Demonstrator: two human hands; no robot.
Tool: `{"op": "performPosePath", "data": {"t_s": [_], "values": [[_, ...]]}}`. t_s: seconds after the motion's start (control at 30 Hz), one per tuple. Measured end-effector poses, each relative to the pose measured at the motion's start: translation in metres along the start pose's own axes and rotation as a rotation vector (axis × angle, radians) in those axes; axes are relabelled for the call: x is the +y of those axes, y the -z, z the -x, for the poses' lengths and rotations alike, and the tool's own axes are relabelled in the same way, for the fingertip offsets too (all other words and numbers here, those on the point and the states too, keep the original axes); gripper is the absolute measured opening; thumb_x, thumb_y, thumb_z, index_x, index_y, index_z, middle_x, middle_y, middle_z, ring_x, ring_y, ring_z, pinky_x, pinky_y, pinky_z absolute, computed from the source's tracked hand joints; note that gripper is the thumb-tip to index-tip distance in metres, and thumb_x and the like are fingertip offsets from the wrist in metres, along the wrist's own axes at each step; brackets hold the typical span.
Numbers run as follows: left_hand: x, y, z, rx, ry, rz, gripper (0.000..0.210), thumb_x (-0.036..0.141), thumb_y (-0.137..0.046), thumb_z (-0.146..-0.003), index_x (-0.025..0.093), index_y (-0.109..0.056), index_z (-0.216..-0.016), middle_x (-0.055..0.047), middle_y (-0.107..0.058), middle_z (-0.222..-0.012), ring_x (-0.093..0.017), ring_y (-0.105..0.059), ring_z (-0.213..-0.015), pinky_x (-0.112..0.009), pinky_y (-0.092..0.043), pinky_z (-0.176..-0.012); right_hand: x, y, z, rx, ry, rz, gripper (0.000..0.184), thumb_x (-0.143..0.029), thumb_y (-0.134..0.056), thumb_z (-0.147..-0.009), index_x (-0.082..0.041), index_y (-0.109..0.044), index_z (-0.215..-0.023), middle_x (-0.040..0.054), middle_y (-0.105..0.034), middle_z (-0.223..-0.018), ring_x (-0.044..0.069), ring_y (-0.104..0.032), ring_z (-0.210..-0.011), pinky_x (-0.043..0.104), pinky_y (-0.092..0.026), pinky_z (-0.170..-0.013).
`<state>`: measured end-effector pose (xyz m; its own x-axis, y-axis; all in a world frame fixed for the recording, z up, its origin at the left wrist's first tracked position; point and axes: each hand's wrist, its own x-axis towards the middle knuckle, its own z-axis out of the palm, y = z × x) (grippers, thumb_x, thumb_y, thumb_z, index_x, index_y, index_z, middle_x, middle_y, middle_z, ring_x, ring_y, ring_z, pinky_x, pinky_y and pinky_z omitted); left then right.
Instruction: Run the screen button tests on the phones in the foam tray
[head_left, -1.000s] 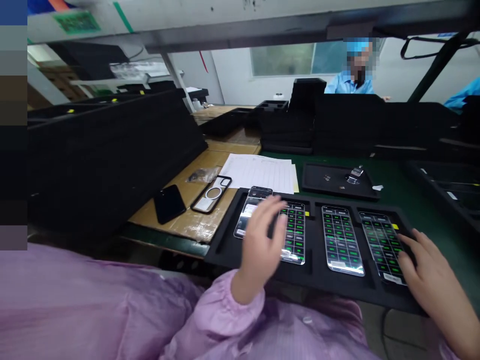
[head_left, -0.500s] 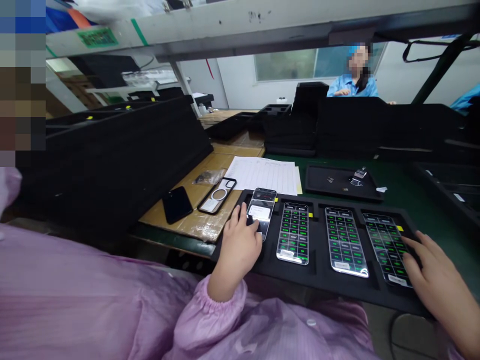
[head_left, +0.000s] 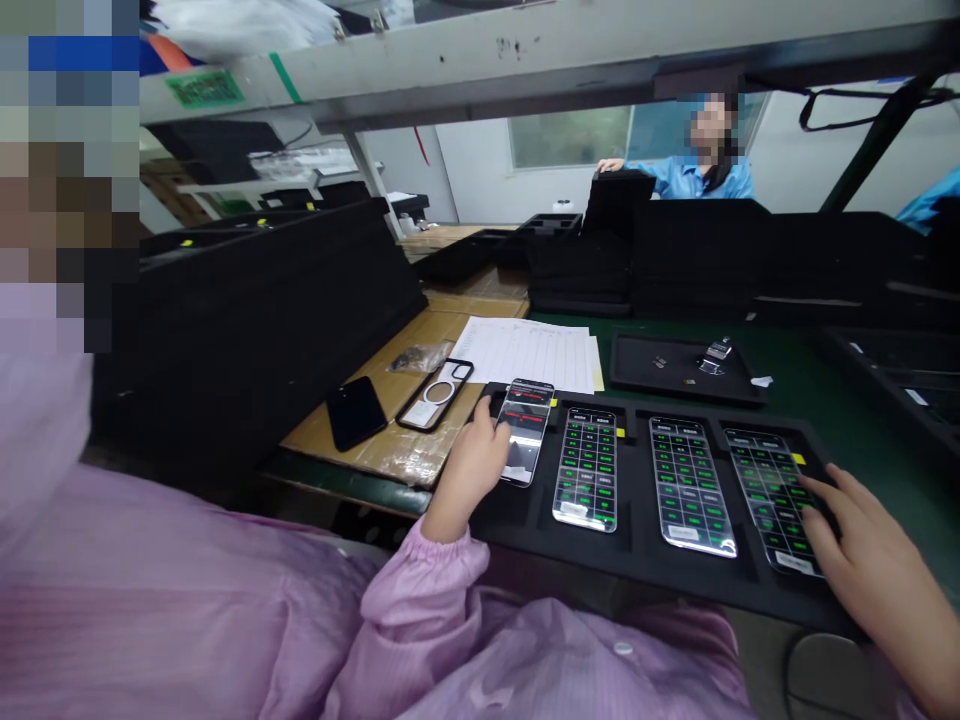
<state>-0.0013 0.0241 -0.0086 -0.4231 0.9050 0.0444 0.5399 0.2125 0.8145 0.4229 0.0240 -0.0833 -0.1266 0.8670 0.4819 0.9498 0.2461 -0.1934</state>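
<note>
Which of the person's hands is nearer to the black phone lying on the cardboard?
The left. The left hand is at the tray's left end, just right of the black phone; the right hand is at the tray's far right end.

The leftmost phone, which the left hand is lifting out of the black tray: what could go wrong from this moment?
1. The leftmost phone is tilted, one end raised out of the black foam tray, and the left hand touches only its left edge. With so light a grip it might slip and hit the neighbouring phone.
2. The right hand rests on the rightmost phone, whose screen is lit; it could press a cell by accident.
</note>
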Motion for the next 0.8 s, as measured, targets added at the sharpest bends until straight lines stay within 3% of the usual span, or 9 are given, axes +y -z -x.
{"op": "performPosePath", "data": {"t_s": [0.1, 0.23, 0.3, 0.4, 0.5, 0.63, 0.8], "values": [[-0.001, 0.001, -0.007, -0.038, 0.109, 0.198, 0.057, 0.029, -0.053, -0.086, 0.01, -0.049, -0.139, -0.016, -0.07, -0.116, -0.033, -0.058, -0.124, -0.049, -0.04, -0.108, 0.002, -0.002, 0.0, 0.015, 0.016, 0.0, 0.052, -0.043, -0.027, -0.098, -0.007, -0.062, -0.112, 0.0245, -0.056, -0.131, 0.037, -0.047, -0.133, 0.052, -0.039, -0.114], [0.002, 0.003, -0.012, -0.229, 0.229, 0.514, 0.038, 0.036, -0.052, -0.087, 0.012, -0.07, -0.109, -0.014, -0.075, -0.1, -0.03, -0.07, -0.1, -0.043, -0.054, -0.089, 0.003, -0.002, 0.001, 0.017, 0.042, 0.0, 0.053, -0.045, -0.028, -0.097, -0.007, -0.061, -0.114, 0.025, -0.056, -0.131, 0.038, -0.048, -0.132, 0.056, -0.04, -0.111], [0.004, 0.004, -0.011, -0.327, 0.278, 0.647, 0.035, 0.036, -0.053, -0.087, 0.01, -0.072, -0.099, -0.014, -0.076, -0.091, -0.029, -0.072, -0.09, -0.042, -0.057, -0.083, 0.001, -0.001, 0.0, 0.022, 0.048, 0.008, 0.055, -0.045, -0.027, -0.097, -0.006, -0.062, -0.113, 0.0259, -0.056, -0.131, 0.039, -0.048, -0.131, 0.056, -0.042, -0.11], [0.005, 0.005, -0.01, -0.381, 0.324, 0.794, 0.033, 0.033, -0.051, -0.089, 0.009, -0.072, -0.1, -0.012, -0.076, -0.086, -0.028, -0.073, -0.087, -0.04, -0.058, -0.082, -0.003, 0.001, -0.001, 0.024, 0.045, 0.021, 0.056, -0.046, -0.026, -0.098, -0.005, -0.063, -0.111, 0.0263, -0.058, -0.128, 0.04, -0.051, -0.128, 0.055, -0.044, -0.108], [0.003, 0.007, -0.01, -0.352, 0.334, 0.889, 0.032, 0.031, -0.052, -0.088, 0.009, -0.071, -0.102, -0.012, -0.076, -0.085, -0.027, -0.074, -0.085, -0.039, -0.058, -0.08, -0.003, 0.0, -0.001, 0.029, 0.038, 0.024, 0.057, -0.048, -0.025, -0.098, -0.006, -0.063, -0.109, 0.0262, -0.057, -0.129, 0.04, -0.051, -0.127, 0.056, -0.046, -0.106], [0.003, 0.009, -0.009, -0.213, 0.248, 0.969, 0.031, 0.026, -0.056, -0.083, 0.01, -0.069, -0.106, -0.009, -0.076, -0.091, -0.025, -0.073, -0.089, -0.036, -0.058, -0.081, 0.004, -0.007, 0.002, 0.044, 0.042, 0.035, 0.057, -0.05, -0.026, -0.098, -0.008, -0.063, -0.11, 0.0252, -0.056, -0.131, 0.04, -0.052, -0.127, 0.055, -0.048, -0.104], [0.012, 0.012, 0.006, -0.085, 0.125, 1.016, 0.05, 0.018, -0.069, -0.066, 0.016, -0.066, -0.115, -0.002, -0.076, -0.1, -0.025, -0.07, -0.101, -0.032, -0.055, -0.088, 0.024, -0.024, 0.007, 0.057, 0.063, 0.044, 0.058, -0.056, -0.026, -0.097, -0.013, -0.062, -0.11, 0.023, -0.058, -0.131, 0.039, -0.054, -0.125, 0.055, -0.051, -0.099]]}}
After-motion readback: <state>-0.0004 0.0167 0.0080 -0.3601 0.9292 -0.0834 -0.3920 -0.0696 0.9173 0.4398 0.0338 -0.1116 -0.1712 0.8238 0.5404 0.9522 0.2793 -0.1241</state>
